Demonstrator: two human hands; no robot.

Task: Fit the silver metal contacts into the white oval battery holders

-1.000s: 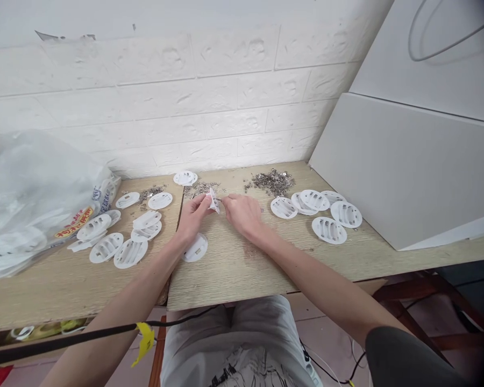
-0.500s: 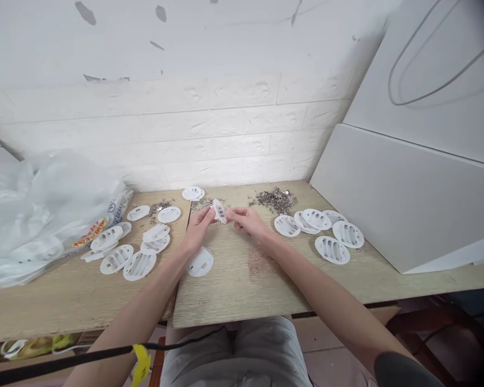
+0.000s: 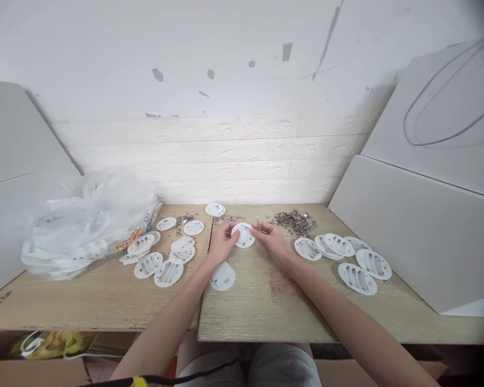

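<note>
Holding the action right at the middle of the wooden table point(image 3: 250, 312), both hands meet on one white plastic disc point(image 3: 243, 235). The left hand point(image 3: 221, 244) has its fingers pinched on the disc's left edge, thumb on the near side, so the disc sits tilted up off the tabletop with its ribbed face toward the camera. The right hand point(image 3: 272, 242) comes in from the other side, fingertips closed on a thin metal strip point(image 3: 258, 224) that sticks up and back just beside the disc's right edge. Whether the strip touches the disc, I cannot tell.

Just under the left wrist lies a loose disc point(image 3: 222, 277), flat on the table. To the left, a scatter of discs point(image 3: 161, 263) spreads out beside a crumpled clear plastic bag point(image 3: 89, 226). Off to the right, a second group of discs point(image 3: 347, 255) lies overlapping, ribbed sides up. Behind the right hand sits a heap of small metal bits point(image 3: 295, 221), and a smaller sprinkle of bits point(image 3: 226, 219) lies behind the left hand, near a lone disc at the wall point(image 3: 215, 209). A grey board point(image 3: 419, 231) leans along the right side.
</note>
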